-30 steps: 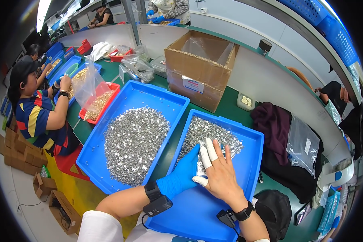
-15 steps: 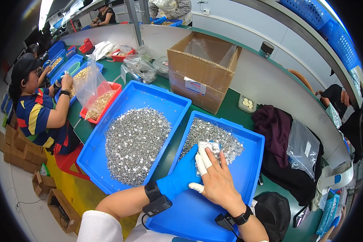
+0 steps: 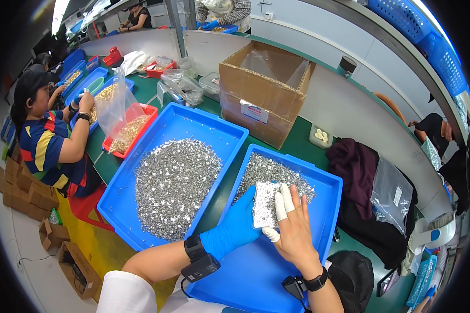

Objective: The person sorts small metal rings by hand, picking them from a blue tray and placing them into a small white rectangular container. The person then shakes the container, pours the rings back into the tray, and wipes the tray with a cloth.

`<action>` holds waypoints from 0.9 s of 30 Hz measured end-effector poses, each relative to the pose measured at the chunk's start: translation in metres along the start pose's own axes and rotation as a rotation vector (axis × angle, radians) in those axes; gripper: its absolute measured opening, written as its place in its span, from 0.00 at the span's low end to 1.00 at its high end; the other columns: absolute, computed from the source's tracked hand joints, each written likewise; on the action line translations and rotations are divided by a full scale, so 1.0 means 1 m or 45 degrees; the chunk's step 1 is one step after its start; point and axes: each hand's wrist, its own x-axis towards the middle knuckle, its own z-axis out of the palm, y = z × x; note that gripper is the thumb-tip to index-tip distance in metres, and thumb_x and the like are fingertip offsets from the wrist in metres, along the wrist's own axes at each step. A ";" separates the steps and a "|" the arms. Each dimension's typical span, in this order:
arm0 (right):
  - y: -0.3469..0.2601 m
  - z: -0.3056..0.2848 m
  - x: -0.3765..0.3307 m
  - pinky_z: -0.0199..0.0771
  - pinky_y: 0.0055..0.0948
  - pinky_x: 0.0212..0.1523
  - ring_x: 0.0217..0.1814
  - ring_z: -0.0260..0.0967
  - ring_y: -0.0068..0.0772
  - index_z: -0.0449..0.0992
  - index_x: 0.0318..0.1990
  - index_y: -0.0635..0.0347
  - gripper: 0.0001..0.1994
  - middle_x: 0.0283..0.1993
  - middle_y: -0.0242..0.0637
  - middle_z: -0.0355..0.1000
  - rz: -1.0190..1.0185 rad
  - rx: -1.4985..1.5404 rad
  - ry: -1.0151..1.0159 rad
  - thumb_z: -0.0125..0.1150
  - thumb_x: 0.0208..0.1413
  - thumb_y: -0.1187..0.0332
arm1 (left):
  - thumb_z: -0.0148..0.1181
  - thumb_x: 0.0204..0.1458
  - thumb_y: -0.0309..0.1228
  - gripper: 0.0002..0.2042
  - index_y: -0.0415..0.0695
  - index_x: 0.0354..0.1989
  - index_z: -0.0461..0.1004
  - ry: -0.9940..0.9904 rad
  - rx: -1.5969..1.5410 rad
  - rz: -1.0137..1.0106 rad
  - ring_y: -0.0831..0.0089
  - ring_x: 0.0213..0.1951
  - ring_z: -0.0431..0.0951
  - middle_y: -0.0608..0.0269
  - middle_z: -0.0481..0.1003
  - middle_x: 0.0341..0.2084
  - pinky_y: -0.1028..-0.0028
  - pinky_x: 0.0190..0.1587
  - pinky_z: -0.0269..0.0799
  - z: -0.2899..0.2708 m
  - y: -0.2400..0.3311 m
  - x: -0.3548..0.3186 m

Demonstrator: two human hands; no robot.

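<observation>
A small white rectangular plate [image 3: 265,201], covered with small shiny metal pieces, is gripped along its left side by my blue-gloved left hand [image 3: 231,230]. My right hand [image 3: 296,229] has white finger cots on the thumb and two fingers. It lies with fingers stretched out at the plate's right edge, thumb near the lower corner. Both hands are over a blue tray [image 3: 230,284], whose far end holds a heap of small silver metal pieces [image 3: 269,169]. The undersides of both hands are hidden.
A larger blue tray [image 3: 222,136] at left holds a bigger heap of silver pieces [image 3: 177,185]. Behind stands an open cardboard box [image 3: 261,99]. Dark clothing [image 3: 352,172] and a plastic bag [image 3: 391,195] lie at right. A co-worker [image 3: 52,141] sits at left beside a red tray [image 3: 150,125].
My right hand has slid to the right across the plate, uncovering its surface and the metal pieces on it. The left hand has kept its hold with little movement.
</observation>
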 end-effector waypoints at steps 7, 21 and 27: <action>-0.005 -0.001 0.003 0.32 0.53 0.63 0.68 0.34 0.56 0.54 0.58 0.69 0.37 0.64 0.54 0.44 -0.033 -0.087 -0.085 0.44 0.51 0.44 | 0.33 0.59 0.45 0.23 0.47 0.59 0.55 -0.026 -0.077 -0.050 0.64 0.56 0.62 0.61 0.61 0.55 0.64 0.58 0.57 0.002 -0.004 -0.005; -0.013 -0.003 0.004 0.30 0.58 0.62 0.68 0.32 0.55 0.56 0.58 0.66 0.37 0.64 0.51 0.45 -0.027 0.008 -0.114 0.55 0.45 0.48 | 0.33 0.59 0.46 0.23 0.48 0.59 0.55 0.108 0.065 -0.032 0.62 0.55 0.62 0.58 0.60 0.55 0.63 0.58 0.58 0.013 -0.004 -0.008; -0.008 -0.004 0.002 0.30 0.56 0.62 0.68 0.32 0.58 0.55 0.58 0.68 0.37 0.64 0.53 0.43 -0.025 -0.073 -0.069 0.45 0.50 0.44 | 0.33 0.59 0.46 0.22 0.48 0.58 0.56 0.075 0.020 -0.041 0.62 0.55 0.62 0.59 0.61 0.54 0.63 0.57 0.58 0.009 -0.001 -0.006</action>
